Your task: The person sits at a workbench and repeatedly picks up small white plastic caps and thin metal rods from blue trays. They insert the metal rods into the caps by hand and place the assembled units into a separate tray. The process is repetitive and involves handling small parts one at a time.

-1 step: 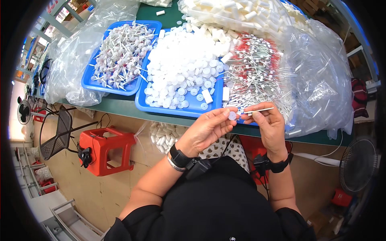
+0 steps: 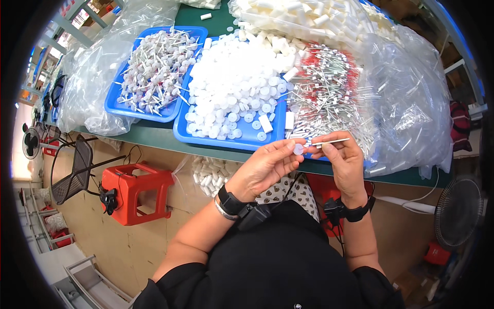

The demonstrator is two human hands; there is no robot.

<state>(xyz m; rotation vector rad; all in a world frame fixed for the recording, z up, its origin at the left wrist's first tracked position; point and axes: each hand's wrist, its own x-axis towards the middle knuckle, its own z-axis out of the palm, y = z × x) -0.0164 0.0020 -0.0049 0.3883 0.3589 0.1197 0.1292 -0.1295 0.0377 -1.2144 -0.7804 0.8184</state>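
Note:
Between the thumb and fingers of my left hand [image 2: 268, 167] is a small translucent round disc [image 2: 298, 149]. My right hand [image 2: 343, 164] pinches a thin white stick [image 2: 335, 141] that points out to the right. Both hands meet in front of the table's near edge, fingertips close together. A tiny white piece shows between them, and I cannot tell whether it joins the disc. Just beyond my left hand, a blue tray [image 2: 206, 140] is heaped with similar discs. Thin leads with white and red parts [image 2: 329, 82] lie piled beyond my right hand.
A second blue tray [image 2: 114, 105] at the left holds disc-and-stick pieces. White foam-like cylinders [image 2: 321, 21] fill a bag at the back. Clear plastic bags [image 2: 411, 103] lie at the right. A red stool [image 2: 136, 185] and a dark fan [image 2: 458, 211] stand beside the table.

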